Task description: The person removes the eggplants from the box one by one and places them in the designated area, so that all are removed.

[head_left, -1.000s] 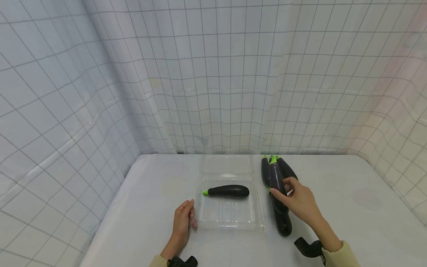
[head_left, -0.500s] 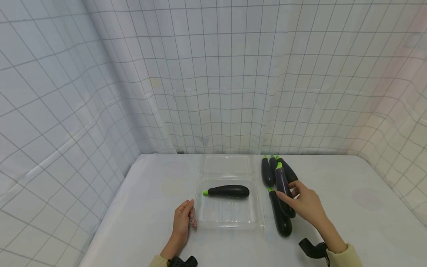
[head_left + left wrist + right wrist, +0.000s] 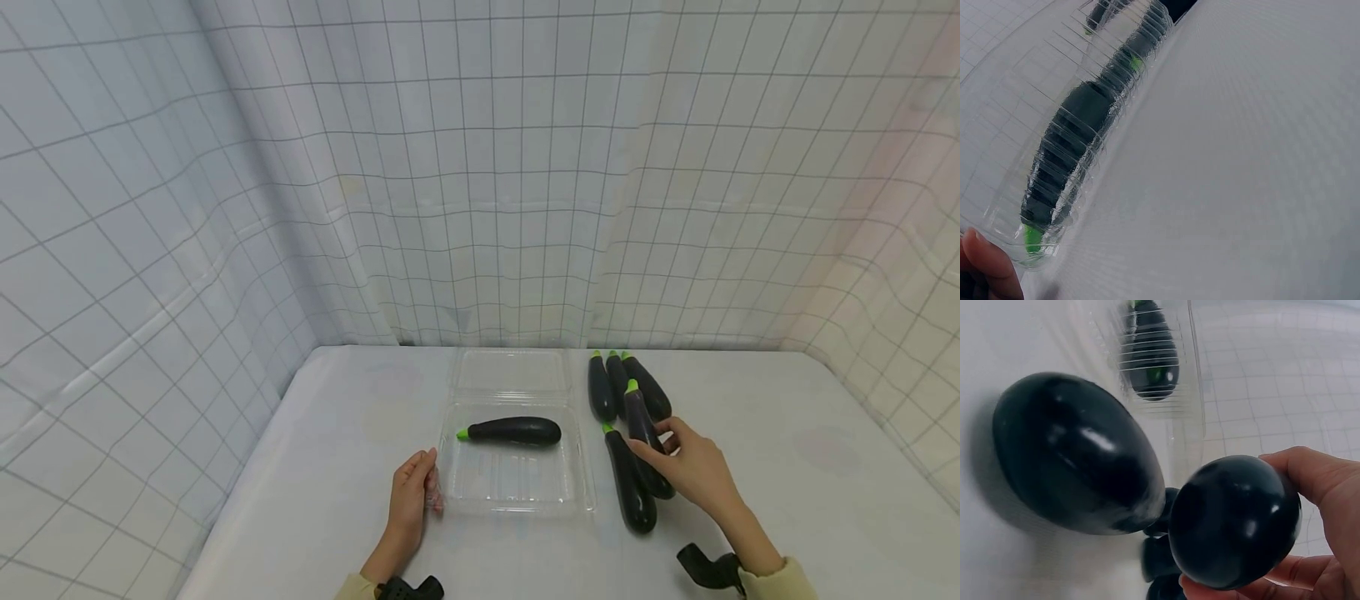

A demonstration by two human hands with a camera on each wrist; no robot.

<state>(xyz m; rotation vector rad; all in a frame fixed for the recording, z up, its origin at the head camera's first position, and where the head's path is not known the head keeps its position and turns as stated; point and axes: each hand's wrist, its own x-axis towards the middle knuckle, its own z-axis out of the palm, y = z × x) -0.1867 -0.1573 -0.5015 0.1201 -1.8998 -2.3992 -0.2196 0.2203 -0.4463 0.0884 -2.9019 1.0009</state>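
My right hand [image 3: 697,471] grips a dark eggplant [image 3: 639,417] with a green stem, thumb on one side and fingers on the other. In the right wrist view the rounded end of this held eggplant [image 3: 1235,522] faces the camera. Just left of it another eggplant [image 3: 630,487] lies on the table. At the left edge of an open clear plastic container [image 3: 517,483], my left hand [image 3: 407,504] holds the rim, its thumb [image 3: 991,262] at the corner in the left wrist view. One eggplant [image 3: 517,430] lies crosswise inside the container, stem to the left.
Behind the held eggplant, several more eggplants, one at the left [image 3: 601,387], lie in a row on the white table [image 3: 780,433]. The container's lid [image 3: 512,371] lies folded back toward the grid-patterned curtain [image 3: 480,208].
My right hand has drawn the held eggplant toward me and to the right, uncovering the eggplants behind and beside it. The left hand and container have stayed put.
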